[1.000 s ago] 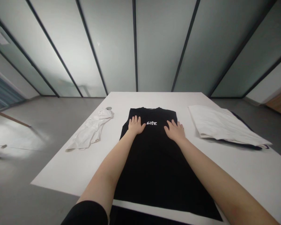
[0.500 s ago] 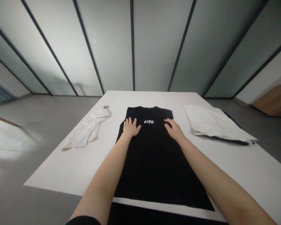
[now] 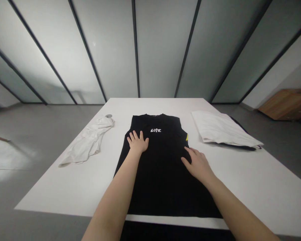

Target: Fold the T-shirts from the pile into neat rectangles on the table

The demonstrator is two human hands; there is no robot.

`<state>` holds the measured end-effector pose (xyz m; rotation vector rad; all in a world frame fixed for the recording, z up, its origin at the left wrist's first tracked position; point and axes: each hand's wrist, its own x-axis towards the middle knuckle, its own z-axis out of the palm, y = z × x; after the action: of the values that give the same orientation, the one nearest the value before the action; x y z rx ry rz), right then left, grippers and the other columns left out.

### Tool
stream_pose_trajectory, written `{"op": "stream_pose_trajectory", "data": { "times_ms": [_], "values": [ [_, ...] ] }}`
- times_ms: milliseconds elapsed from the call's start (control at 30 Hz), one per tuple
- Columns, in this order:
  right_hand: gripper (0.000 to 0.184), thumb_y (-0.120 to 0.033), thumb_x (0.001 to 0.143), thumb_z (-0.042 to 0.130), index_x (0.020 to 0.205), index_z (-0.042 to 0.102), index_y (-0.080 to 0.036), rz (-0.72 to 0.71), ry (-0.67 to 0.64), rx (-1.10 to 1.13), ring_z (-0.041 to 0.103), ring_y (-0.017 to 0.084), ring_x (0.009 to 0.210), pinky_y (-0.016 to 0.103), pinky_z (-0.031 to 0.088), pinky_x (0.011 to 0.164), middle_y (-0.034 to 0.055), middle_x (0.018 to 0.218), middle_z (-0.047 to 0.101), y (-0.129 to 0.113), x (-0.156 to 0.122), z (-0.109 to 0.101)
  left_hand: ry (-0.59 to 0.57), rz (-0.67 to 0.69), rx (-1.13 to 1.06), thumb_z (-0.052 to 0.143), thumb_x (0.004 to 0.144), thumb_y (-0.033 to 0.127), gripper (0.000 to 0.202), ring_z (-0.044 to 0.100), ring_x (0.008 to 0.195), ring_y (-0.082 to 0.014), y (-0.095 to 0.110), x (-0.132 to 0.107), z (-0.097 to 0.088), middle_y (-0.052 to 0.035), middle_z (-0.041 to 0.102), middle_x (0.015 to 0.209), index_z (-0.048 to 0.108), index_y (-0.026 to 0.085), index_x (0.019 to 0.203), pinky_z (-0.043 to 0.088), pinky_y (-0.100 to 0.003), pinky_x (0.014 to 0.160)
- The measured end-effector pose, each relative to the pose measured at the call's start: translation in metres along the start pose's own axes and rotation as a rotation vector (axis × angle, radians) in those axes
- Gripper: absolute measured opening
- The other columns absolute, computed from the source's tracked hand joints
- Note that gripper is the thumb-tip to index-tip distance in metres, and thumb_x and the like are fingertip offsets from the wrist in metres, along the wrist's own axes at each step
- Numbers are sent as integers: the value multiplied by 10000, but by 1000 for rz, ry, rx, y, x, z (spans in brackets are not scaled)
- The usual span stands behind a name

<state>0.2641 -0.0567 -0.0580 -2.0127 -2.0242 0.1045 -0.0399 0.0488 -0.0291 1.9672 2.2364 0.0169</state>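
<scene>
A black sleeveless shirt (image 3: 165,187) lies flat on the white table, its neckline at the far end and white lettering across the chest. On its left side, below the armhole, rests my left hand (image 3: 137,142), open with fingers spread. Over the shirt's right edge is my right hand (image 3: 197,164), open, thumb and forefinger apart. Whether the right fingers touch the cloth, I cannot tell. A small yellow patch (image 3: 187,137) shows at the right armhole.
The white table (image 3: 60,194) carries a crumpled white garment (image 3: 90,139) on the left, with a grey disc (image 3: 108,115) behind it. Folded white cloth (image 3: 222,129) over something dark lies on the right. Frosted glass panels (image 3: 158,50) stand beyond the table.
My right hand has come back toward me along the shirt's right edge, uncovering the yellow patch. My left hand has shifted slightly nearer me. The view has turned a little to the right.
</scene>
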Motion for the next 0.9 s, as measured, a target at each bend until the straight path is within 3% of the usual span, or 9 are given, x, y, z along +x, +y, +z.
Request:
{"op": "stream_pose_trajectory", "data": {
  "times_ms": [167, 333, 467, 567, 667, 800, 900],
  "values": [
    [565, -432, 1006, 558, 1512, 572, -180, 94, 55, 140, 697, 331, 1171, 431, 540, 990, 170, 1288, 712, -2, -7, -15, 60, 21, 17, 281, 1059, 645, 806, 157, 1651, -487, 5, -23, 5, -178, 218, 1804, 300, 214, 1740, 180, -679, 1296],
    [549, -488, 1008, 579, 1470, 596, -192, 239, -80, 139, 746, 298, 874, 357, 501, 716, 75, 937, 766, -1, -5, -27, 95, 68, 21, 299, 1057, 641, 799, 200, 1641, -489, 0, -28, 7, -186, 253, 1793, 333, 209, 1729, 199, -659, 1297],
    [349, -493, 995, 608, 1182, 718, -219, 239, -142, 180, 755, 275, 796, 323, 466, 651, 52, 818, 772, 8, -4, -33, 106, 58, 15, 296, 1058, 626, 782, 190, 1642, -489, 1, -28, 8, -183, 267, 1789, 340, 216, 1723, 198, -674, 1291],
    [265, -479, 967, 645, 987, 725, -228, 241, -187, 314, 775, 271, 801, 322, 510, 669, 68, 848, 804, 14, -7, -37, 125, 59, 12, 333, 1063, 584, 755, 198, 1636, -494, 10, -34, 6, -206, 308, 1769, 379, 179, 1700, 218, -678, 1281],
    [233, -456, 955, 639, 991, 710, -237, 244, -249, 572, 800, 286, 855, 353, 585, 730, 86, 937, 832, 12, -17, -40, 153, 201, -16, 414, 1060, 551, 673, 300, 1599, -473, 35, -45, -1, -215, 431, 1702, 522, 162, 1599, 269, -641, 1273],
    [310, -407, 928, 629, 1188, 684, -249, 221, -224, 770, 807, 310, 990, 408, 636, 844, 106, 1101, 833, 2, -35, -39, 74, 590, -171, 398, 1084, 560, 557, 627, 1325, -327, 93, -54, -15, -144, 706, 1399, 666, 203, 1417, 462, -468, 1166],
    [385, -402, 912, 632, 1265, 679, -256, 187, -181, 755, 792, 325, 1070, 446, 636, 917, 113, 1205, 814, -4, -45, -34, 43, 724, -235, 356, 1097, 574, 557, 652, 1267, -292, 140, -50, -18, -121, 703, 1374, 654, 248, 1437, 511, -428, 1096]
  ]
}}
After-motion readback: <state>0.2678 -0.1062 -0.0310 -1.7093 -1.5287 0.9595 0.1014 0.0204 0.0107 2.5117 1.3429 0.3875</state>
